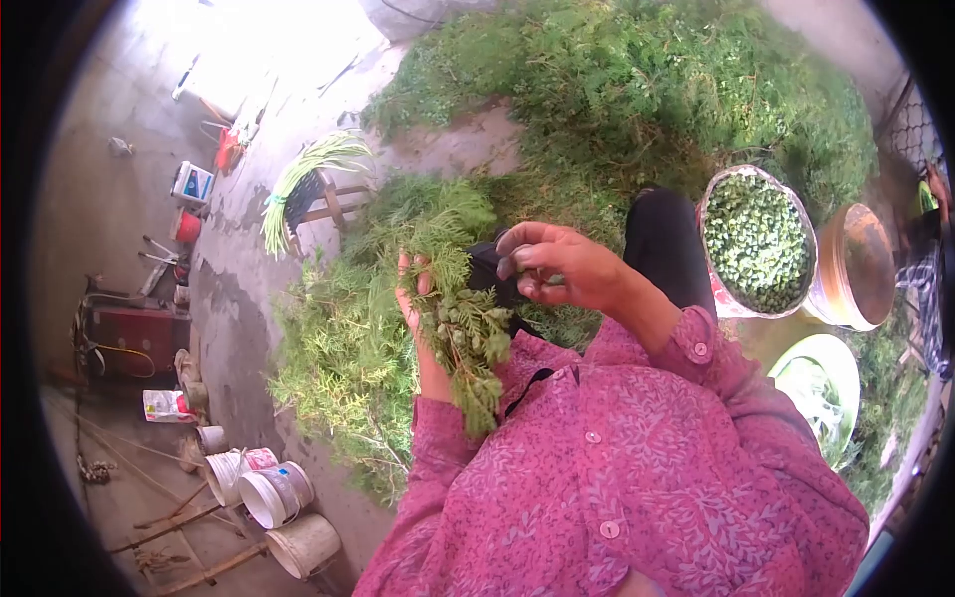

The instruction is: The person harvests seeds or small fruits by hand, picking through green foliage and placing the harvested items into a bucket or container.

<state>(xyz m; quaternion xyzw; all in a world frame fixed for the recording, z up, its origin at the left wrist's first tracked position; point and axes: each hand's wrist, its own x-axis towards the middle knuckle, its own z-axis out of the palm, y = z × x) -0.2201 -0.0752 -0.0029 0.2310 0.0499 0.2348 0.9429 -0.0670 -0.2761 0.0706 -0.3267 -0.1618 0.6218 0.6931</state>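
Green sprigs (466, 323) fill the loosely closed left hand (410, 289); right hand (567, 267) half-curled, contents unclear; bucket label (197, 184) unreadable.

The patterned shirt (637, 448) is showing as soft matt cloth, its round buttons (609, 529) looking smooth and faintly glossy. The white buckets (301, 545) are looking like smooth plastic, while the concrete floor (239, 348) is appearing rough, matt and blotchy.

On my feed, I see three pale buckets (279, 497) clustered between seven and eight o'clock. A dark red box (124, 328) sits at nine, and pale green strands (316, 162) arch at ten.
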